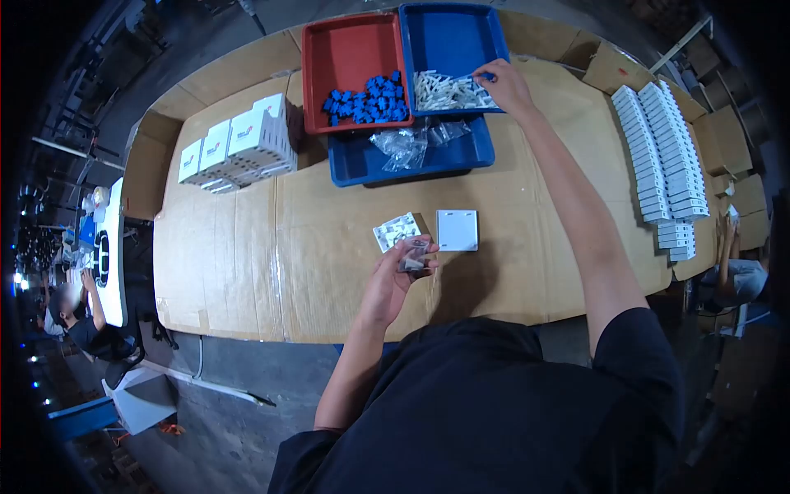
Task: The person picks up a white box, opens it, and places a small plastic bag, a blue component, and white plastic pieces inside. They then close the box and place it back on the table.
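Note:
My left hand (395, 278) is closed around a small clear plastic bag (413, 257) with small parts inside. Just beyond it lies an open white box (396, 230) with parts in it, beside a flat white square piece (457, 230). My right hand (504, 85) reaches to the right side of the blue tray (451, 39), its fingers pinched on a small blue piece (488, 76). Under that hand, white stick-like parts (447, 90) fill the near end of the tray.
A red tray (353, 41) holds blue parts (368, 100). Clear bags (409, 146) lie in a lower blue tray (346, 169). White boxes (258, 134) stand at the left, stacked white boxes (669, 156) at the right. Other people (90, 329) work at both sides.

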The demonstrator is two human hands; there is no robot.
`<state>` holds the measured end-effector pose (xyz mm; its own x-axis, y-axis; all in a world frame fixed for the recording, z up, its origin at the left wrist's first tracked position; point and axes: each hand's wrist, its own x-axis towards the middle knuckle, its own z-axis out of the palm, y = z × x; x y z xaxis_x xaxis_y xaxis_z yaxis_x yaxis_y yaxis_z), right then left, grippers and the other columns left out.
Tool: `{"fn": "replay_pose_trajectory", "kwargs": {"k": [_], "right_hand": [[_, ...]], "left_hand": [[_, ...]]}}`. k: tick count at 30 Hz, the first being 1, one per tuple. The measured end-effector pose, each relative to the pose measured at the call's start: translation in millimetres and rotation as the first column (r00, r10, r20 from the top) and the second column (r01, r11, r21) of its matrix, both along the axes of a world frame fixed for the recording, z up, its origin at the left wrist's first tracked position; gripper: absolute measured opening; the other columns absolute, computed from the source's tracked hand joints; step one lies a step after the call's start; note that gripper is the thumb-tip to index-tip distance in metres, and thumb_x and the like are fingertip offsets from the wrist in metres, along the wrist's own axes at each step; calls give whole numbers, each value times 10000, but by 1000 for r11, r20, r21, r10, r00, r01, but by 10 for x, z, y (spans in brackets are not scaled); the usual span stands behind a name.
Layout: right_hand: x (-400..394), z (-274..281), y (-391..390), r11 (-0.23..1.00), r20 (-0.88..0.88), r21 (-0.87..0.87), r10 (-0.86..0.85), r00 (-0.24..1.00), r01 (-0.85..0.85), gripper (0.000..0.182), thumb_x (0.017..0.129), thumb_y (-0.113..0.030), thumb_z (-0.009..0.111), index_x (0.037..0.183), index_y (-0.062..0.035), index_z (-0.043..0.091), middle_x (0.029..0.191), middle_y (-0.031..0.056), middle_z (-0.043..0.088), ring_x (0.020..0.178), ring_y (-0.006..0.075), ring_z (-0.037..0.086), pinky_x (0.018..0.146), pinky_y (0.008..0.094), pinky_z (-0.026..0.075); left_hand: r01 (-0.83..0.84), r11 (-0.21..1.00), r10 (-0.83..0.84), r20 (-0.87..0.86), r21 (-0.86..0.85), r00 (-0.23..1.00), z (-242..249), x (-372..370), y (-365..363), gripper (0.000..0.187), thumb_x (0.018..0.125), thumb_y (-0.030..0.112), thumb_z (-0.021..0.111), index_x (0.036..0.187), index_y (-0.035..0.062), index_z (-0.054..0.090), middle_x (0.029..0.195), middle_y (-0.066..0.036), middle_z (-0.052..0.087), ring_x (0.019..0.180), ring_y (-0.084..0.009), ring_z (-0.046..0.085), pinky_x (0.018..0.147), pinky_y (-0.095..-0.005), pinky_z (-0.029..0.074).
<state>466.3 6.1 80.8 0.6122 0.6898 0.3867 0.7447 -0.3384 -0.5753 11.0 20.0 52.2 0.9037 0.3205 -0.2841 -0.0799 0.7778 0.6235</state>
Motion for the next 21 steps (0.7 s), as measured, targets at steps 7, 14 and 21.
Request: {"fn": "replay_pose_trajectory", "kwargs": {"k": [7,14,21], "right_hand": [[-527,743,-408,699,-694,691,569,441,186,222,971,-111,744,1175,-26,724,1039,59,731,787,98,586,653,252,449],[-1037,811,-655,812,-709,570,408,575,126,188,969,-89,734,1134,-1,714,1044,73,745,758,87,580,660,233,442],[-2034,334,-861,935,-801,336,348,487,-116,144,916,-42,775,1048,-18,722,963,39,750,796,70,614,709,215,463]], "left_hand": [[-17,1000,18,-32,21,999,33,52,19,503,1134,358,402,1361,-50,589,1226,-181,720,1020,-239,721,934,-382,554],[-20,1000,20,-24,1,1000,29,121,-12,497,1124,364,450,1383,-39,583,1241,-166,714,1059,-241,716,937,-373,549],[-42,998,41,-25,-37,999,14,90,1,503,1118,388,468,1411,-8,571,1254,-125,719,1095,-195,709,918,-346,541]]}}
